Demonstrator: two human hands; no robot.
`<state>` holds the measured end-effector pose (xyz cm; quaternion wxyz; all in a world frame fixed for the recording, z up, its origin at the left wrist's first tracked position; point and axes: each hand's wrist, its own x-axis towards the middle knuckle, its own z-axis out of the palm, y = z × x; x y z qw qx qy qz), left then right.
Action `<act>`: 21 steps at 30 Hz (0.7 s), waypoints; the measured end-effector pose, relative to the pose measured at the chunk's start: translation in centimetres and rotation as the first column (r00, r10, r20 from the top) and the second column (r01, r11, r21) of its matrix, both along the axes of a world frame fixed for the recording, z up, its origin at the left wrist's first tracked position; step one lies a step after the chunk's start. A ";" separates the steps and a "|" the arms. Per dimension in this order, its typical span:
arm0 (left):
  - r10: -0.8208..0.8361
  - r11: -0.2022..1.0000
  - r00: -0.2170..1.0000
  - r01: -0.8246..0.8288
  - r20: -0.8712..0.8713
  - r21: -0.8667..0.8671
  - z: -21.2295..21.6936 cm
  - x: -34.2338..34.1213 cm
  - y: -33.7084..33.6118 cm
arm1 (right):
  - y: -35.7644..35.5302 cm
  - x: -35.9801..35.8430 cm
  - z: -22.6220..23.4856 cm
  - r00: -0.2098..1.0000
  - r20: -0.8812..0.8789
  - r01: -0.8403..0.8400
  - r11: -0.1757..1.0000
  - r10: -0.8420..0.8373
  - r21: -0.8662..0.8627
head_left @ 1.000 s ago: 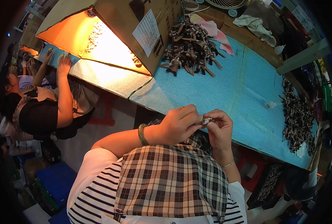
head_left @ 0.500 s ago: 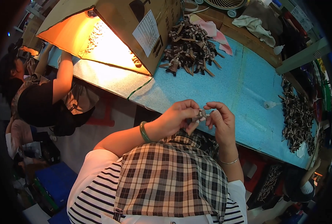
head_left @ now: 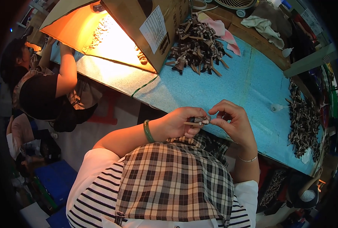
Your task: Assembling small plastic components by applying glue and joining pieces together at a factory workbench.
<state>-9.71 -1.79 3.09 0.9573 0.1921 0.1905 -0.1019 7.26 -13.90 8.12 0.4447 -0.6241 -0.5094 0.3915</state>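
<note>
Figurine point(head_left: 204, 120) (apparently) in left hand point(head_left: 177, 121)

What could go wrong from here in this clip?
The small figure could slip: the left hand holds it close to the edge of the table, so it might drop. The stick-like piece jutting out beside it might snag or bend. Bright light fills the cardboard box; if the source runs hot, the cardboard could scorch.

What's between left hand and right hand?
Head view: a small brown-and-white piece, in the grip of the left hand and close to the right hand; contact with the latter is unclear.
</note>
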 end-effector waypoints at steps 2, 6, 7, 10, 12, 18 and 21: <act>0.012 0.996 1.000 -0.009 -0.027 0.091 0.8 0.0 -0.1 | 0.1 0.0 0.3 0.998 0.050 -0.032 0.999 0.033 -0.027; 0.051 0.978 0.998 -0.045 -0.023 0.205 1.7 -0.3 -0.5 | 0.2 0.2 -0.3 0.996 0.047 -0.071 0.997 0.072 -0.021; 0.036 0.965 0.999 -0.032 -0.011 0.260 2.0 -0.3 -0.6 | 0.1 0.3 -0.4 0.996 0.036 -0.082 0.997 0.082 -0.006; 0.006 0.944 1.000 -0.005 -0.004 0.331 2.1 -0.4 -0.5 | 0.0 0.1 -0.6 0.995 0.038 -0.097 0.995 0.096 0.033; -0.013 0.938 1.000 0.014 -0.005 0.348 2.1 -0.4 -0.5 | -0.2 0.0 -0.8 0.994 0.053 -0.097 0.994 0.094 0.056; -0.015 0.930 1.000 0.023 -0.026 0.368 2.1 -0.3 -0.7 | -0.3 -0.2 -1.1 0.990 0.109 -0.099 0.991 0.089 0.087; -0.019 0.922 1.000 0.021 -0.009 0.387 1.7 -0.2 -0.8 | -0.3 -0.1 -1.0 0.991 0.102 -0.094 0.992 0.085 0.079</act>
